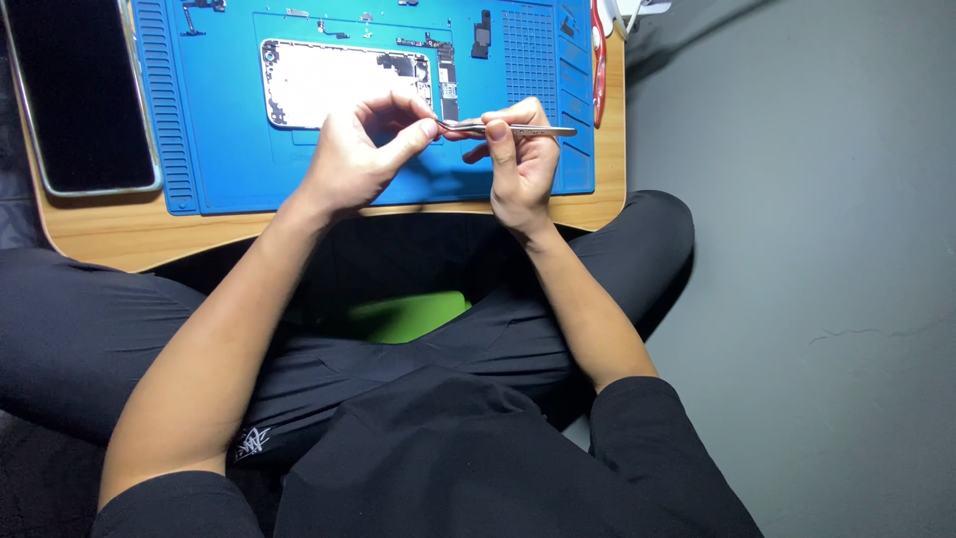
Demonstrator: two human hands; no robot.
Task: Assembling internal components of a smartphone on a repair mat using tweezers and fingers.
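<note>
Setting: grey floor (797,249) spreads wide and bare to the right; a small wooden table (119,234) sits across the lap of a seated person in black clothes.
Table cover: a blue ridged work mat (229,169) fills most of the top, its near edge just short of the table's front edge.
Left hand: the left hand (354,154) is curled, thumb and forefinger pinched at the tip of the tweezers; whether something tiny is between them is too small to tell.
Right hand: the right hand (518,159) grips the metal tweezers (508,130), held level above the mat's near edge.
Opened phone: a white phone shell (329,85) lies flat on the mat, just beyond both hands.
Left edge: a dark screen panel (80,90) rests beside the mat.
Right edge: a red-handled tool (598,70) lies along the mat's side.
</note>
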